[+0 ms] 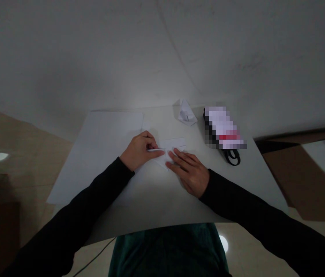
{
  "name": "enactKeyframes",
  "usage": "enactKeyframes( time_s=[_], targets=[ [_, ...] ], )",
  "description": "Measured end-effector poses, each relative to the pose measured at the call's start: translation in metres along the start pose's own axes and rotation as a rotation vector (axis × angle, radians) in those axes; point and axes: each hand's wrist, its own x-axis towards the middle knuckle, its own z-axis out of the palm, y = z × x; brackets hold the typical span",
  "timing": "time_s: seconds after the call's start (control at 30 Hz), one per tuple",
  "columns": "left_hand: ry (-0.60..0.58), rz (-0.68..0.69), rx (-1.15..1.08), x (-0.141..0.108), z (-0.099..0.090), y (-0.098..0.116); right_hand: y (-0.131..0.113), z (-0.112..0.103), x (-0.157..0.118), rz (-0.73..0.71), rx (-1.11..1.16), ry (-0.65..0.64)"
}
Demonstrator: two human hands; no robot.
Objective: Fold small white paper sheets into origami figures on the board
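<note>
Dim overall | soft glow on wall (136, 90) beyond left hand (141, 151) | pixelated patch (225, 127) beyond right hand (190, 171) | floor glare (223, 244) below right hand

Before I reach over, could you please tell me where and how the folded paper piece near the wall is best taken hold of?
Probably by lightly pinching the pointed top of the folded paper piece, coming from the near side: its peak appears to stand up, while the wall rises close behind it.
</note>
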Motion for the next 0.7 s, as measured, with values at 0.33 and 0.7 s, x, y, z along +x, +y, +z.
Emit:
enactKeyframes(
  time_s=[0.33,0.7],
  targets=[
    [-0.021,0.007,0.003,0.0001,0.0006,-0.0005,-0.0017,-0.0033,0.0012,0.054,0.057,-0.138],
    [-0.018,0.024,0.041,0.0004,0.0014,-0.002,0.0009,-0.0057,0.0027,0.059,0.055,-0.206]
  ],
)
